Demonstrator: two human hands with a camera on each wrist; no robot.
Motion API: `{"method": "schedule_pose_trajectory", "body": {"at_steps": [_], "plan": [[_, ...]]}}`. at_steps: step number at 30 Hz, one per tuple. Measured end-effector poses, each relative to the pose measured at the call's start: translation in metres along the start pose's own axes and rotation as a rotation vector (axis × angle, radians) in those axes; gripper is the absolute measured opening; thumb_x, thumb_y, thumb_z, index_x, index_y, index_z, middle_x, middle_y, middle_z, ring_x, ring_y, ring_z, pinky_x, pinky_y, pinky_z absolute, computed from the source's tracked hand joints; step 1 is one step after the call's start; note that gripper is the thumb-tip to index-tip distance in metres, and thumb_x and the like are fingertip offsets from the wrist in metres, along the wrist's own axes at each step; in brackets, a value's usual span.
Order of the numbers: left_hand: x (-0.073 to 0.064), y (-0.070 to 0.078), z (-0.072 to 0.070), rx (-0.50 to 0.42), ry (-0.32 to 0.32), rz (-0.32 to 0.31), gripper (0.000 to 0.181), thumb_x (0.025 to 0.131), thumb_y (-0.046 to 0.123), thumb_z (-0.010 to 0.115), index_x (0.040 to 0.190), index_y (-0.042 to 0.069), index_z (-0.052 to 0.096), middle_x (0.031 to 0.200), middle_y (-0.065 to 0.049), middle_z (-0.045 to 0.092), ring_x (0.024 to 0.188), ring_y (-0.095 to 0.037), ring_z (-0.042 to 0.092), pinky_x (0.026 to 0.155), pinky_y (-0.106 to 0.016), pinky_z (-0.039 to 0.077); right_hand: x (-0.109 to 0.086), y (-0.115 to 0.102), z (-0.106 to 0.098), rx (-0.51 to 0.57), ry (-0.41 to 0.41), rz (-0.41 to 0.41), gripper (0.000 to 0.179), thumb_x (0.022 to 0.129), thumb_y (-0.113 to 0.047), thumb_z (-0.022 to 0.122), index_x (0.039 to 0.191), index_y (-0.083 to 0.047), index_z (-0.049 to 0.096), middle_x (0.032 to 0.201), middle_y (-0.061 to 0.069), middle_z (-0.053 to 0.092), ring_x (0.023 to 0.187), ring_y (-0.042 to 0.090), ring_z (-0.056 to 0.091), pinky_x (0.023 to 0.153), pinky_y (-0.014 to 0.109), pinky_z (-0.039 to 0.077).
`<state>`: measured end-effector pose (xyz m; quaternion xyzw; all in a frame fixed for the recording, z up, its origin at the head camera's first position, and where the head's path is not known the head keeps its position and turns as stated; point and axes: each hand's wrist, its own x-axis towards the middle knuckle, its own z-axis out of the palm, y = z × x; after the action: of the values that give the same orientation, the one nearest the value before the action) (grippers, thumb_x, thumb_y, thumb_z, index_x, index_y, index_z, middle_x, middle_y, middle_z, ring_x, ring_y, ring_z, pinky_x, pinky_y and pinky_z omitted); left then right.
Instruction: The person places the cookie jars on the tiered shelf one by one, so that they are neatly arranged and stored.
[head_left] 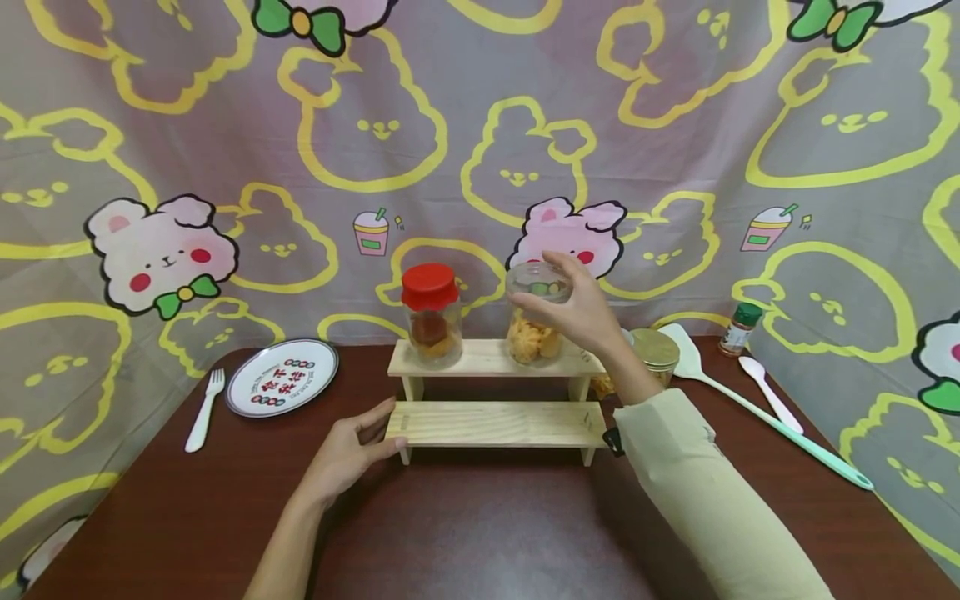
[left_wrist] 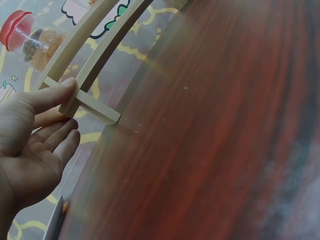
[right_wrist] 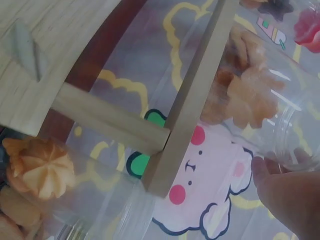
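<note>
- We are seeing red Chinese characters [head_left: 279,383] across the middle of the plate [head_left: 318,377], but we are not making them out surely.
- We are finding the label on the green-capped bottle [head_left: 739,330] too small to read.
- Above the rack [head_left: 495,423], the right hand [head_left: 576,310] is gripping the clear jar [head_left: 534,337] near its top, fingers and thumb bending round it.
- That jar is standing upright on the rack's upper tier, right of the red-lidded jar [head_left: 432,327].
- Lower down, the left hand [head_left: 347,457] is pinching the left end of the lower tier between thumb and fingers.
</note>
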<state>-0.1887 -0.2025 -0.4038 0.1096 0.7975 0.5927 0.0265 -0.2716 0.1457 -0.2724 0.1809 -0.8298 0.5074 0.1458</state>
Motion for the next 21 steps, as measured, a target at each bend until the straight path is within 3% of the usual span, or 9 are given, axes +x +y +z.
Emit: {"method": "schedule_pose_trajectory", "body": {"at_steps": [5, 14, 21], "plan": [[0.0, -0.001, 0.0, 0.001, 0.001, 0.002, 0.071, 0.089, 0.008, 0.079, 0.148, -0.01, 0.043, 0.154, -0.023, 0.041, 0.14, -0.031, 0.042, 0.111, -0.037, 0.04, -0.005, 0.005, -0.008, 0.036, -0.011, 0.017, 0.088, 0.085, -0.038, 0.083, 0.157, -0.014, 0.037, 0.157, 0.009, 0.039, 0.136, 0.031, 0.042, 0.113, 0.051, 0.038], [0.001, 0.0, 0.0, 0.002, 0.002, 0.007, 0.071, 0.089, 0.008, 0.079, 0.147, -0.01, 0.043, 0.154, -0.023, 0.041, 0.139, -0.031, 0.042, 0.111, -0.038, 0.04, -0.016, 0.016, -0.022, 0.024, 0.001, -0.013, 0.085, 0.086, -0.033, 0.084, 0.154, -0.007, 0.041, 0.154, 0.009, 0.045, 0.142, 0.025, 0.039, 0.12, 0.045, 0.031], [0.0, 0.0, 0.001, 0.002, 0.003, 0.0, 0.071, 0.089, 0.008, 0.079, 0.148, -0.01, 0.043, 0.154, -0.022, 0.041, 0.139, -0.031, 0.042, 0.111, -0.038, 0.04, -0.032, 0.036, -0.035, -0.019, 0.015, 0.004, 0.077, 0.089, -0.028, 0.081, 0.151, -0.002, 0.044, 0.152, 0.018, 0.045, 0.142, 0.034, 0.04, 0.119, 0.049, 0.033]]}}
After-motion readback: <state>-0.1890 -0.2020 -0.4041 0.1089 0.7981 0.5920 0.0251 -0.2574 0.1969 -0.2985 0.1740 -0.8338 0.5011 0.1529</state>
